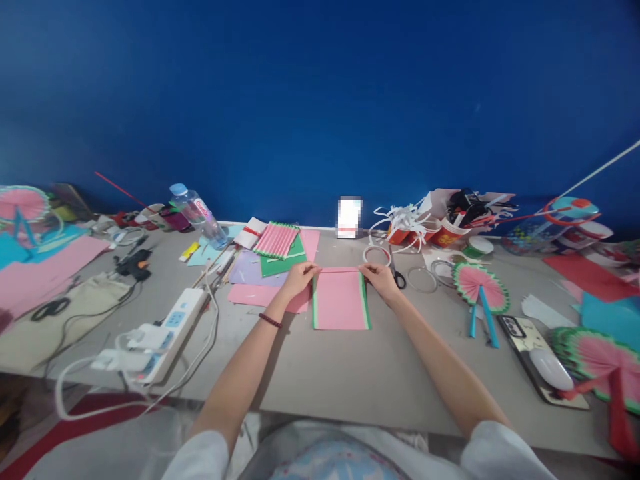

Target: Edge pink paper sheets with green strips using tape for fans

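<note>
A pink paper sheet with green side strips [341, 301] lies flat on the grey table [350, 380] in front of me. My left hand [299, 278] pinches its far left corner, fingers closed on the edge. My right hand [380, 278] pinches the far right corner the same way. A dark bead bracelet sits on my left wrist. Just beyond lies a pleated pink and green paper [277, 240] on a green sheet.
Scissors [397, 277] and tape rings [377, 255] lie right of my hands. A finished watermelon paper fan [480, 288], a phone [523, 333] and more fans [600, 357] are at right. A power strip [173, 323], cables, glue gun [133, 265] and water bottle [197, 213] are at left.
</note>
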Demonstrator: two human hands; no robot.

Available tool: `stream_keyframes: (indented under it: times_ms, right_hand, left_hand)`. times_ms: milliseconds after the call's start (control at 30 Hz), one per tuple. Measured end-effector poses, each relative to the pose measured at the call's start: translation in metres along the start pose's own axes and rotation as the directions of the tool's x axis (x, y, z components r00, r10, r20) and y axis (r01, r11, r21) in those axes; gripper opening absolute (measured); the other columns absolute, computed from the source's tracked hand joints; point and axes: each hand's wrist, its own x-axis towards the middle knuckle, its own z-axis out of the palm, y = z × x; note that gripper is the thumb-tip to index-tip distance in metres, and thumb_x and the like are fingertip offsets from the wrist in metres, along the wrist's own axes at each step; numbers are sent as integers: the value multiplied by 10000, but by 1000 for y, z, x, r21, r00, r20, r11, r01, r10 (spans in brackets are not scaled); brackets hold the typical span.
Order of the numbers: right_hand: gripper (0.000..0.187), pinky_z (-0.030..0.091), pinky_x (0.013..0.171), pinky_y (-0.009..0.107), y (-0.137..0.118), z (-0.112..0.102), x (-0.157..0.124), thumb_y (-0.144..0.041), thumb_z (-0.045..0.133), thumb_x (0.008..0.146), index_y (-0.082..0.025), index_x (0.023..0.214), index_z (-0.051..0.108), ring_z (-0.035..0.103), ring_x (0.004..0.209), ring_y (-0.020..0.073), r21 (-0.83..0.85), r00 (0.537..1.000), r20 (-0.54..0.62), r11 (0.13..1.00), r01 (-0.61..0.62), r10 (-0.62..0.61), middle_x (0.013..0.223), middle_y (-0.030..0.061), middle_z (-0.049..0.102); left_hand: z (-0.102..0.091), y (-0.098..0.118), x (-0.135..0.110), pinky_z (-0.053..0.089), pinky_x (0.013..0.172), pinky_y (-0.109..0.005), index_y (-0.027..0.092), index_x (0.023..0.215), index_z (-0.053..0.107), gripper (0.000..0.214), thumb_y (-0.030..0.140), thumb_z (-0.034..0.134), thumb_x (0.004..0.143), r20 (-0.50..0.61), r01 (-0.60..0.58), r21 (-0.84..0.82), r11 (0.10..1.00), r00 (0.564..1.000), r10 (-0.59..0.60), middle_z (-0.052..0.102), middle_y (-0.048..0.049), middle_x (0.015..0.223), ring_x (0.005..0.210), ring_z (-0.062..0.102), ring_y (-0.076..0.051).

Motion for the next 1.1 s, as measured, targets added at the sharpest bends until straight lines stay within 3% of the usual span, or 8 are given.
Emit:
stream_keyframes:
  times_ms: [133, 233, 667, 933, 1100]
  right_hand:
    - [424, 459, 572, 260, -2, -1, -1, -524, 694, 638, -169, 869, 712, 513, 558, 117, -31, 999, 41, 999, 29, -27, 643, -3, 626]
    - [397, 479, 574, 267, -4, 0, -2, -520, 694, 632, -172, 821, 717, 519, 559, 120, -47, 999, 25, 998, 32, -31, 648, 6, 626]
    - [361, 483, 545, 269, -5, 2, -1, -519, 673, 631, -172, 733, 671, 540, 516, 123, -112, 999, -38, 994, -12, 8, 619, 5, 626]
    - [347, 486, 554, 273, -3, 5, -1, -526, 671, 627, -184, 680, 645, 567, 564, 144, -133, 999, -39, 991, 3, -8, 633, 16, 640]
    - [338, 415, 483, 260, -10, -6, 0, -515, 675, 646, -181, 701, 675, 513, 490, 127, -158, 1000, 1, 987, 17, -17, 556, -1, 597]
  left_hand:
    - [0, 2, -1, 434, 740, -260, 159, 771, 650, 266, 388, 524, 821, -22, -46, 76, 996, 999, 48, 671, -38, 799, 771, 585, -171]
    - [0, 1, -1, 428, 734, -256, 162, 768, 653, 260, 379, 519, 822, -25, -50, 81, 995, 998, 52, 669, -33, 794, 762, 582, -167]
    - [-2, -1, 1, 429, 655, -255, 143, 736, 669, 308, 442, 594, 749, -8, 72, -15, 997, 997, -72, 683, -37, 740, 690, 587, -171]
    - [-1, -2, 3, 435, 660, -265, 149, 721, 671, 323, 460, 591, 749, -8, 82, 40, 996, 997, -82, 688, -29, 722, 697, 589, -179]
    - [-5, 9, 2, 450, 702, -275, 166, 755, 683, 246, 392, 590, 783, 6, 2, 95, 995, 1000, -3, 704, -49, 792, 737, 615, -188]
